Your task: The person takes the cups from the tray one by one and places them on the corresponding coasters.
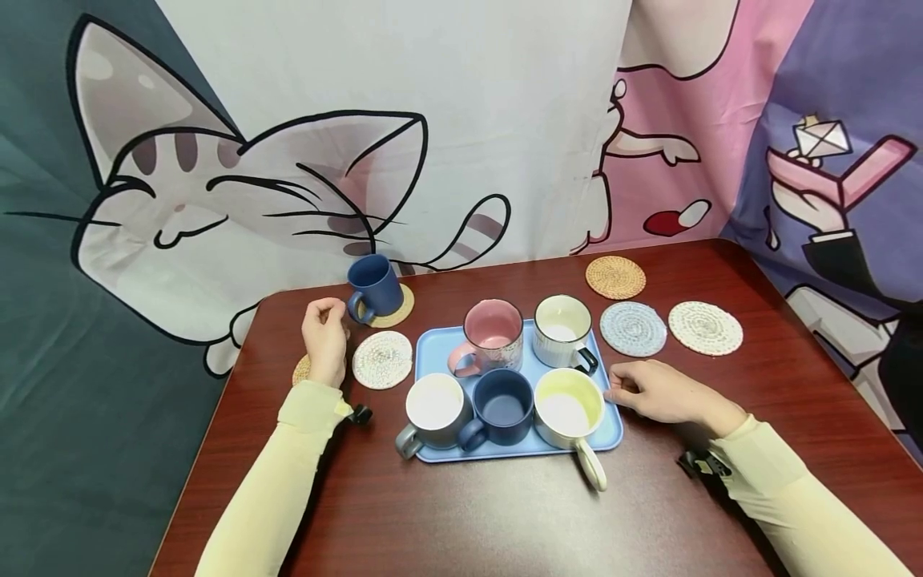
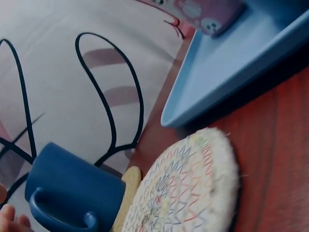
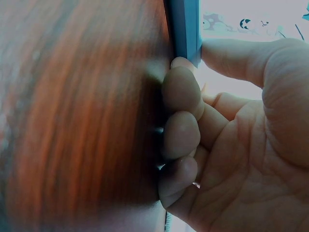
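Observation:
My left hand (image 1: 325,338) hovers beside a blue mug (image 1: 375,287), its fingers loosely bent and holding nothing; in the left wrist view its fingertips (image 2: 11,220) stay apart from the mug handle. That mug stands upright on a yellow woven coaster (image 1: 399,311). With thumb and fingers, my right hand (image 1: 667,391) pinches the right rim of a light blue tray (image 1: 610,431). On the tray stand a pink mug (image 1: 493,335), a cream mug with a black handle (image 1: 562,330), a grey mug (image 1: 435,410), a navy mug (image 1: 502,406) and a yellow-lined mug (image 1: 569,409).
A white coaster (image 1: 383,360) lies left of the tray, and a tan coaster (image 1: 300,370) is partly hidden under my left arm. To the right lie orange (image 1: 615,277), blue-grey (image 1: 633,328) and white (image 1: 705,328) coasters. A printed cloth (image 1: 548,144) hangs behind the table.

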`<state>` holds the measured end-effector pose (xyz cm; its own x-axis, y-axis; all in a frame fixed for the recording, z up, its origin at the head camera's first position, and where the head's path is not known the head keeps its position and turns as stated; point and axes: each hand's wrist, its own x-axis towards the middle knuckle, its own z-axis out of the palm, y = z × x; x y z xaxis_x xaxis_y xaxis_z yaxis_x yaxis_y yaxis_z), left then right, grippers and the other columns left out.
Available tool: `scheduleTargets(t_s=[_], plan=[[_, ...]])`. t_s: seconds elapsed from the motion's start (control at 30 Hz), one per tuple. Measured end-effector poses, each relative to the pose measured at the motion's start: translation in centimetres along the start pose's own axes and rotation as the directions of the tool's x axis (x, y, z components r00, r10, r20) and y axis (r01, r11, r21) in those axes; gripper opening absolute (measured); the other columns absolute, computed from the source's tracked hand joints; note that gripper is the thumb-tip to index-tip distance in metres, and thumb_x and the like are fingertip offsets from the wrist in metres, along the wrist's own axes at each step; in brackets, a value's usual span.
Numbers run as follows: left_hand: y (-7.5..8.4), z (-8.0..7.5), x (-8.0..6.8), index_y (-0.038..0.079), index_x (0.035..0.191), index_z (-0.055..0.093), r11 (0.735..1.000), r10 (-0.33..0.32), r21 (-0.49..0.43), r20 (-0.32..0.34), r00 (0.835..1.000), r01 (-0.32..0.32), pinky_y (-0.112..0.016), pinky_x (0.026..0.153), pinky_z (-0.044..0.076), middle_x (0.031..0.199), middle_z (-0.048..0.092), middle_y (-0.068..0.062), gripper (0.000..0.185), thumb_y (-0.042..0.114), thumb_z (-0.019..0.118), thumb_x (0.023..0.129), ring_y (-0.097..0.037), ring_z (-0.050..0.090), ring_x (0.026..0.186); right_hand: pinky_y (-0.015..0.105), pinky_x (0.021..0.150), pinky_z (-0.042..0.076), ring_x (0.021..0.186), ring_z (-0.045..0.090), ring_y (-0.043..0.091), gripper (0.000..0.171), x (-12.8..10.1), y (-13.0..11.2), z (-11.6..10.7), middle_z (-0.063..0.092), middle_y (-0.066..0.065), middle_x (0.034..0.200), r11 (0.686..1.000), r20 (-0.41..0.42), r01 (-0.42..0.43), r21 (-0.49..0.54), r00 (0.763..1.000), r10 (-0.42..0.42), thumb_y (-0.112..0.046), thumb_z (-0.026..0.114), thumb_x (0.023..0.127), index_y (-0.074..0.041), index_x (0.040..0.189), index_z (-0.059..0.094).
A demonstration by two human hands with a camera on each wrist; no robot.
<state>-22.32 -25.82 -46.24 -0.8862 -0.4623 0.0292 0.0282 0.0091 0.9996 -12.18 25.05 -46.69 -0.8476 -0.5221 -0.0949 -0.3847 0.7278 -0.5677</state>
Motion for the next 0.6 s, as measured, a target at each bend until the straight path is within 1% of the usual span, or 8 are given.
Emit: scheduleTargets(t_s=[0.07, 0.13, 0.2, 0.27, 0.37, 0.43, 0.57, 0.6], plan=[[0.0, -0.2, -0.6, 0.018, 0.097, 0.059, 0.998, 0.056, -0.025, -0.014, 0.998, -0.056, -0.018, 0.053, 0.039, 0.086, 0.053, 0.002, 0.022, -0.004, 0.057, 0.095, -0.007, 0.046, 0.062, 0.019, 0.055, 0.031, 0.056, 0.037, -0.003, 0.029, 0.0, 0.0, 0.0, 0.040, -0.016, 0.063, 1.000, 0.001, 0.000, 0.001, 1.000, 0.000, -0.027, 0.071, 0.098, -0.023, 0.076, 0.053], [0.1, -0.4, -1.2, 0.013, 0.097, 0.059, 0.994, 0.106, -0.021, -0.017, 0.994, -0.106, -0.016, 0.052, 0.038, 0.085, 0.053, 0.002, 0.030, -0.014, 0.052, 0.087, -0.006, 0.047, 0.063, 0.019, 0.055, 0.031, 0.056, 0.037, -0.003, 0.029, 0.0, 0.0, 0.1, 0.040, -0.016, 0.062, 1.000, 0.000, -0.001, 0.001, 1.000, 0.001, -0.027, 0.071, 0.098, -0.023, 0.076, 0.053], [0.2, -0.6, -1.9, 0.007, 0.098, 0.060, 0.990, 0.140, -0.011, 0.001, 0.990, -0.140, -0.015, 0.051, 0.037, 0.085, 0.052, 0.000, 0.035, -0.019, 0.046, 0.081, -0.008, 0.047, 0.064, 0.019, 0.055, 0.031, 0.056, 0.037, -0.003, 0.029, 0.1, 0.0, 0.1, 0.040, -0.016, 0.062, 1.000, -0.001, -0.002, 0.000, 1.000, 0.002, -0.027, 0.071, 0.098, -0.023, 0.076, 0.053], [0.3, -0.9, -2.7, 0.003, 0.101, 0.060, 0.987, 0.157, 0.008, 0.039, 0.987, -0.158, -0.015, 0.052, 0.038, 0.085, 0.054, -0.001, 0.036, -0.020, 0.044, 0.079, -0.009, 0.051, 0.067, 0.019, 0.055, 0.031, 0.056, 0.037, -0.003, 0.029, 0.1, 0.0, 0.0, 0.040, -0.016, 0.062, 1.000, 0.002, -0.003, 0.000, 1.000, 0.003, -0.027, 0.071, 0.098, -0.023, 0.076, 0.053], [0.5, -1.3, -4.0, -0.003, 0.107, 0.059, 0.988, 0.148, 0.034, 0.128, 0.981, -0.154, -0.014, 0.056, 0.039, 0.091, 0.057, -0.005, 0.034, -0.019, 0.043, 0.082, -0.012, 0.056, 0.078, 0.019, 0.055, 0.031, 0.056, 0.038, -0.002, 0.028, 0.1, 0.0, 0.0, 0.040, -0.015, 0.062, 1.000, 0.002, -0.005, -0.002, 1.000, 0.005, -0.027, 0.071, 0.098, -0.023, 0.076, 0.054], [0.5, -1.5, -4.9, -0.005, 0.111, 0.057, 0.988, 0.130, 0.060, 0.200, 0.971, -0.145, -0.014, 0.059, 0.040, 0.096, 0.058, -0.008, 0.032, -0.018, 0.042, 0.085, -0.011, 0.057, 0.083, 0.019, 0.055, 0.031, 0.056, 0.038, -0.002, 0.028, 0.1, 0.0, -0.1, 0.040, -0.016, 0.062, 1.000, 0.003, -0.006, -0.005, 1.000, 0.006, -0.027, 0.071, 0.098, -0.023, 0.076, 0.054], [0.2, -2.0, -7.1, -0.006, 0.115, 0.055, 0.989, 0.067, 0.102, 0.338, 0.939, -0.108, -0.015, 0.057, 0.037, 0.102, 0.057, -0.008, 0.031, -0.015, 0.041, 0.089, -0.007, 0.048, 0.068, 0.019, 0.055, 0.031, 0.056, 0.038, -0.002, 0.028, 0.2, 0.1, -0.1, 0.040, -0.016, 0.062, 1.000, 0.004, -0.008, -0.009, 1.000, 0.008, -0.028, 0.071, 0.098, -0.023, 0.076, 0.054], [0.1, -2.2, -7.6, -0.006, 0.115, 0.055, 0.987, 0.052, 0.123, 0.363, 0.930, -0.104, -0.015, 0.056, 0.036, 0.097, 0.056, -0.006, 0.031, -0.015, 0.041, 0.089, -0.005, 0.045, 0.064, 0.019, 0.055, 0.031, 0.056, 0.038, -0.002, 0.028, 0.2, 0.1, -0.1, 0.040, -0.016, 0.062, 1.000, 0.005, -0.008, -0.009, 1.000, 0.008, -0.028, 0.071, 0.098, -0.023, 0.076, 0.054]])
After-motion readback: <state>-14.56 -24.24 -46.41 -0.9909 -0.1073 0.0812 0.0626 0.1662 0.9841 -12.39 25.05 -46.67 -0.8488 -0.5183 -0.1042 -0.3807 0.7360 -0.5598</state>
